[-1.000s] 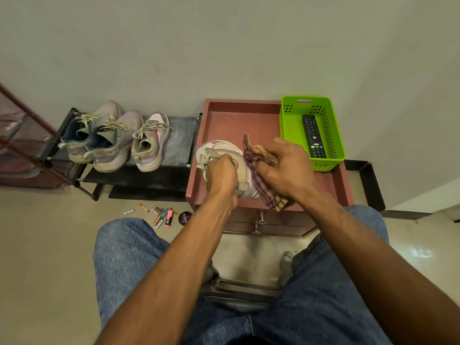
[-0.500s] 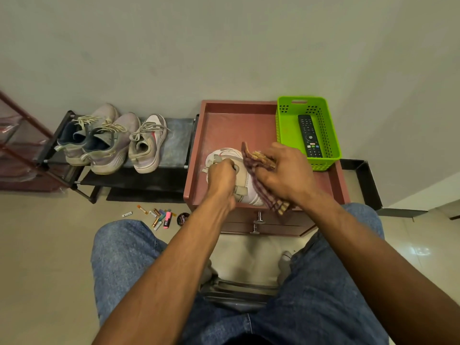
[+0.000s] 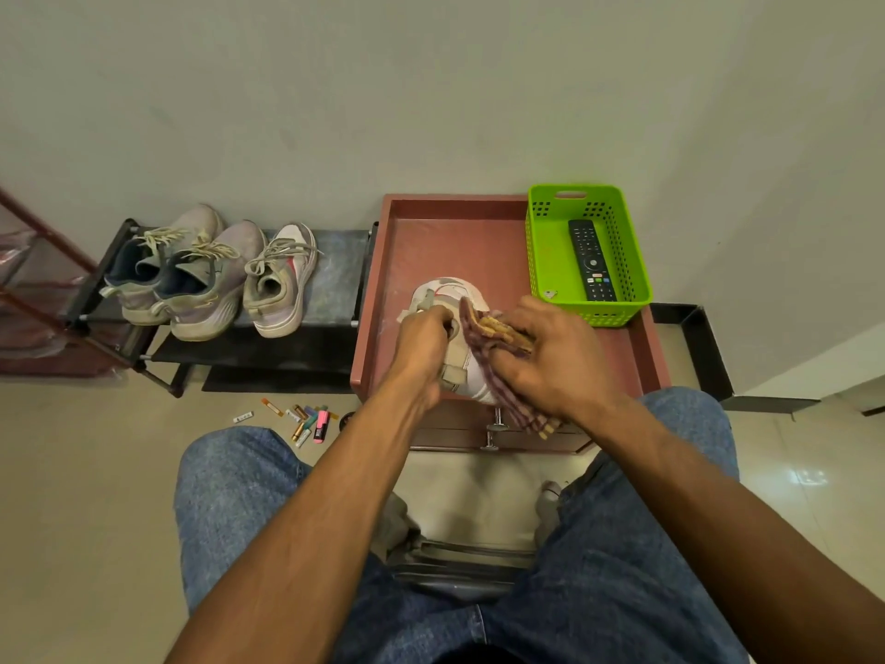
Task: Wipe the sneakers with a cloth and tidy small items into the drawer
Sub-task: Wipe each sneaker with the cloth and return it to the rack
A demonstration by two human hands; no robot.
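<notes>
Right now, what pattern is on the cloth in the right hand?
The cloth is checked, dark maroon with pale lines and a tan edge; the head view shows it.

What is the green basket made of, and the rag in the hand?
The green basket looks like glossy moulded plastic: bright even colour, neat rows of punched holes, stiff straight walls. The rag the right hand grips looks like soft woven cloth, probably cotton: checked pattern, limp folds, a fringed end hanging down.

Head camera looks steeply down, close over the cabinet top (image 3: 479, 242)
</notes>
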